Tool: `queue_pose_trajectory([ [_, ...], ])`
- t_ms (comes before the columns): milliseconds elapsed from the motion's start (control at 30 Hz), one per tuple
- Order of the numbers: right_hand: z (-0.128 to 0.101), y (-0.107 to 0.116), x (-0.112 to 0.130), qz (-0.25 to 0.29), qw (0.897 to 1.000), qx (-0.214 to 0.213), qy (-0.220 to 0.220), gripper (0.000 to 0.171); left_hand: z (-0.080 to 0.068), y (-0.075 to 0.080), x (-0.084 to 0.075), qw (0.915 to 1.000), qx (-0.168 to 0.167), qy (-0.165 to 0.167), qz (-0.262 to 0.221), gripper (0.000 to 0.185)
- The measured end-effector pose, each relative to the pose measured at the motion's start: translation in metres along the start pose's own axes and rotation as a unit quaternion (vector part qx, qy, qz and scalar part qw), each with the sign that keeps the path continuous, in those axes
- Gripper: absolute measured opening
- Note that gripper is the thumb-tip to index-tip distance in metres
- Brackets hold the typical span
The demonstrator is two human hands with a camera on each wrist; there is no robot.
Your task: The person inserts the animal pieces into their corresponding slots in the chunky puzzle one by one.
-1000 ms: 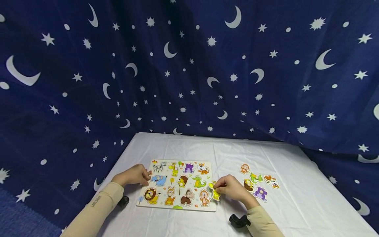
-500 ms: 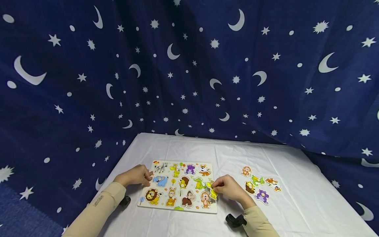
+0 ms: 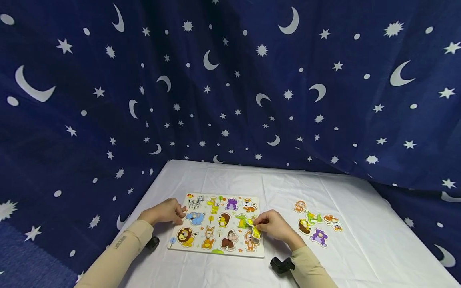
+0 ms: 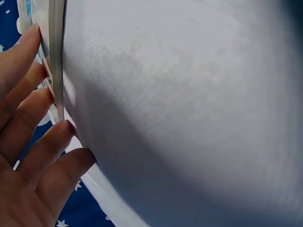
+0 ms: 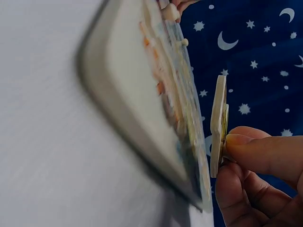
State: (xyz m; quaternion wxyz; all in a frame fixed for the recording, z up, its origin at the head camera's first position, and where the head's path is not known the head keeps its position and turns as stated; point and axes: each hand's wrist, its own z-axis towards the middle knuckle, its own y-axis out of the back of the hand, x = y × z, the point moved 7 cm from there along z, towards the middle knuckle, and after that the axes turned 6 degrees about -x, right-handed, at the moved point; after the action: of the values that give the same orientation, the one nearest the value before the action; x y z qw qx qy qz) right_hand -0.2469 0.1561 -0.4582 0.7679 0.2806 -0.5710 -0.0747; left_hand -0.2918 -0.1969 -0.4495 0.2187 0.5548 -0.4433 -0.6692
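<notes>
A white animal puzzle board [image 3: 198, 250] lies flat on the white-covered table. My right hand [image 3: 275, 225] pinches a yellow giraffe puzzle piece [image 3: 256, 232] between thumb and fingers over the board's right edge, where it overlaps the crocodile and monkey pictures. The right wrist view shows this wooden piece [image 5: 218, 127] edge-on, standing up from the board, with the fingers behind it. At the board's left edge my left hand [image 3: 166, 211] rests with loosely extended fingers. In the left wrist view several fingertips [image 4: 59, 130] touch or lie beside the board's edge.
To the right of the board lie several loose animal pieces: a monkey [image 3: 299, 206], a crocodile [image 3: 315, 218], a hedgehog [image 3: 304, 227], a purple hippo [image 3: 319, 238] and a tiger [image 3: 331, 219]. Small knobs [image 5: 184, 42] rise from the board. A dark star-and-moon curtain [image 3: 230, 80] hangs behind.
My right hand has moved left with the giraffe piece, from beside the board to over its right edge. The left hand stays at the board's left edge. The head view has shifted slightly.
</notes>
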Motion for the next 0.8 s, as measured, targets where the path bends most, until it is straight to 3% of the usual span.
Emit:
queue_pose_trajectory([
  [500, 0.016, -0.006, 0.01, -0.023, 1.0, -0.016, 0.008, 0.012, 0.0, 0.002, -0.001, 0.9999, -0.005, 0.007, -0.01, 0.014],
  [800, 0.02, -0.01, 0.007, -0.007, 1.0, -0.023, -0.015, 0.013, 0.0, 0.001, 0.001, 1.0, -0.004, -0.001, -0.008, 0.014],
])
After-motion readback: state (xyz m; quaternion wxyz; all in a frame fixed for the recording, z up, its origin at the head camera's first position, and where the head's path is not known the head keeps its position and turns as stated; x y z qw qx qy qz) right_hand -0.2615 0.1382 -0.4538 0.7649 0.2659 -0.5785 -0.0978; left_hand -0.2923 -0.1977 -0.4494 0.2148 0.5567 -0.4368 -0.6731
